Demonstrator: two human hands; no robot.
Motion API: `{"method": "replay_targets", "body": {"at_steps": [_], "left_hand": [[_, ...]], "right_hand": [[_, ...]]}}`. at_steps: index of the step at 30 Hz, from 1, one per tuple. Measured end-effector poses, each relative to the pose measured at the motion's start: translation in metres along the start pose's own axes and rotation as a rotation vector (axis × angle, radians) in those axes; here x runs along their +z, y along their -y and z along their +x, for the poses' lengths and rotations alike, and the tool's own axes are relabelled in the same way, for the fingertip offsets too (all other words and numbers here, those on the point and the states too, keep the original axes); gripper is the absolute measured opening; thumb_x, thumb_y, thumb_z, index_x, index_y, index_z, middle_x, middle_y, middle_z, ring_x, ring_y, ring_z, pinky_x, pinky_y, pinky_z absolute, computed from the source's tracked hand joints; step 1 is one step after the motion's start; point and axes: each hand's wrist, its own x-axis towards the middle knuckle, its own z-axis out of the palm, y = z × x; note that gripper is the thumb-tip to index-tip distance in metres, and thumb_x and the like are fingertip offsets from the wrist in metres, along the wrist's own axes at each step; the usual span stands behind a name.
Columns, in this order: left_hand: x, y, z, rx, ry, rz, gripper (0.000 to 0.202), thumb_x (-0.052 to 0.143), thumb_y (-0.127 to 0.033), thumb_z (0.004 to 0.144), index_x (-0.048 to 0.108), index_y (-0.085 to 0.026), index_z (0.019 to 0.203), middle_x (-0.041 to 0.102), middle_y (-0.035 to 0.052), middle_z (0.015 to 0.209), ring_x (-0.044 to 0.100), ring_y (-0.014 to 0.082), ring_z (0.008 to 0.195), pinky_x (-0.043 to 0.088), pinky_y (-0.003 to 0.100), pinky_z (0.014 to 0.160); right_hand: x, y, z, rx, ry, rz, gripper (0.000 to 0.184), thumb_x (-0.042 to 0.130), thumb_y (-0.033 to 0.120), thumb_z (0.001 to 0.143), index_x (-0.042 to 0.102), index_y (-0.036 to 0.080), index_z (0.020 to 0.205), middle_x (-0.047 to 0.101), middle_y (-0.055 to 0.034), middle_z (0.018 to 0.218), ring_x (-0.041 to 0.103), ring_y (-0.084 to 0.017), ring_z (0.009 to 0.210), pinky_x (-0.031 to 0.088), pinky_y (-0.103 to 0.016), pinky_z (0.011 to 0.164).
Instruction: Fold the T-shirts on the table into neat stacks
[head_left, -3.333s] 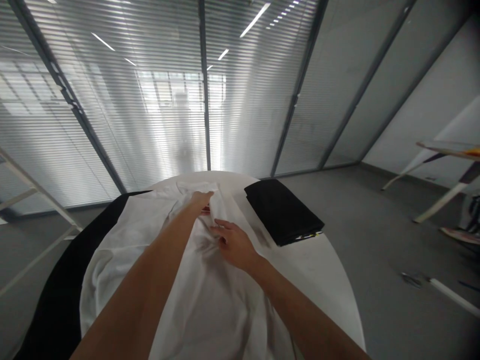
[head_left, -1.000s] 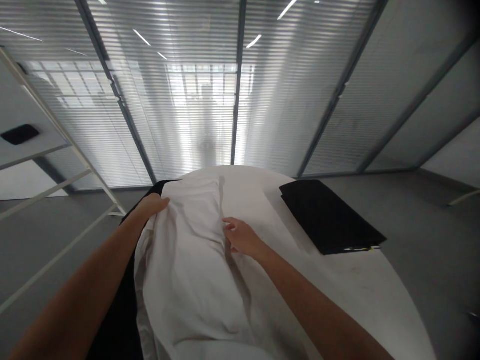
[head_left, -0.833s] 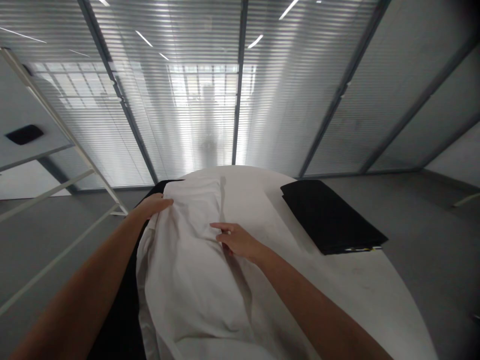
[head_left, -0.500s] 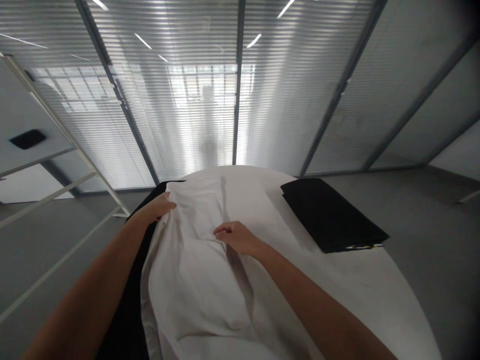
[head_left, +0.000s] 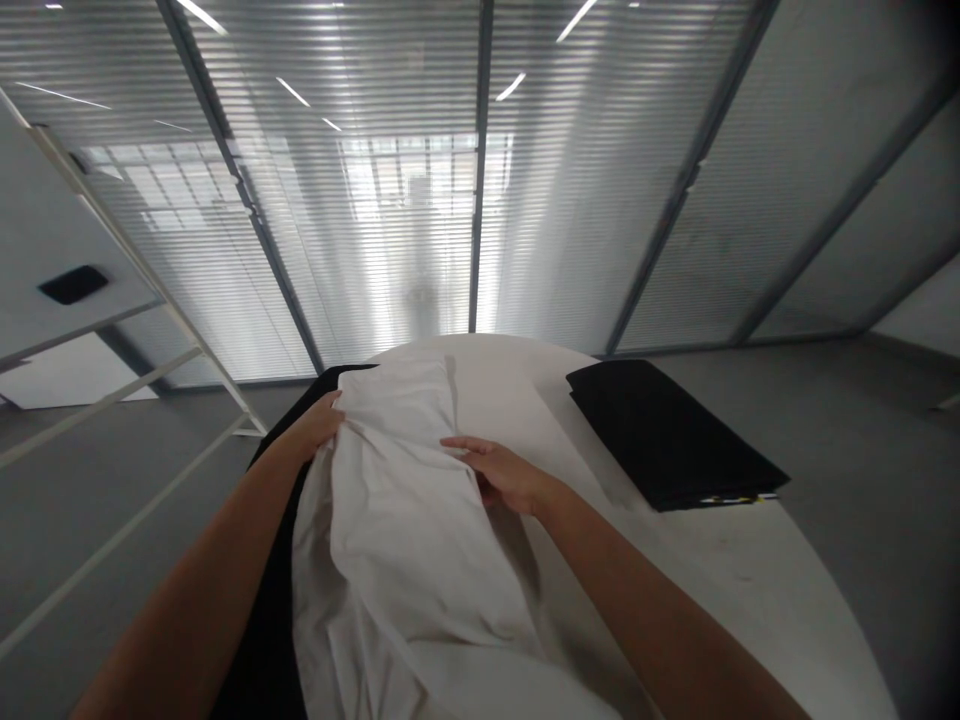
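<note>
A long piece of white cloth (head_left: 420, 520), perhaps a garment, lies folded lengthwise down the white table in the head view, its lower part wrinkled and running out at the bottom. My left hand (head_left: 321, 425) is closed on its left edge near the far end; some of those fingers are hidden behind the fabric. At the right edge, a bit nearer to me, my right hand (head_left: 510, 475) holds the cloth, one finger stretched over the top and the others curled at the edge. Creases run across the cloth between both hands.
The rounded white table (head_left: 750, 570) carries a folded black cloth stack (head_left: 675, 430) on the right. More black fabric (head_left: 262, 600) lies along the left side, under my left arm. A white metal rack (head_left: 180, 320) stands at the left, and glass panels with blinds (head_left: 405, 250) rise behind.
My right hand has shifted slightly right, its fingers now partly around the cloth's edge. The white cloth's near part has moved right, and the left hand is more tucked behind its edge.
</note>
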Motion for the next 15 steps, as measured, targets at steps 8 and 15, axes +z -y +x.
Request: {"method": "replay_targets", "body": {"at_steps": [8,15], "left_hand": [[-0.004,0.022,0.004,0.166,-0.089,-0.024,0.049,0.06,-0.02,0.075,0.063,-0.016,0.124,0.066,0.0092,0.124,0.061,0.0246,0.114,0.047,0.031,0.097],[0.005,0.016,0.009,0.128,-0.146,-0.096,0.047,0.052,-0.018,0.083,0.06,-0.014,0.129,0.06,0.0083,0.134,0.056,0.021,0.123,0.038,0.028,0.106]], "right_hand": [[0.004,0.0,-0.002,0.003,0.02,0.024,0.066,0.062,0.011,0.069,0.057,0.025,0.133,0.065,0.002,0.074,0.044,-0.006,0.049,0.033,-0.018,0.046],[0.002,-0.001,0.001,-0.004,0.027,0.106,0.071,0.057,0.006,0.066,0.056,0.025,0.134,0.072,-0.0021,0.092,0.057,-0.01,0.06,0.046,-0.023,0.059]]}}
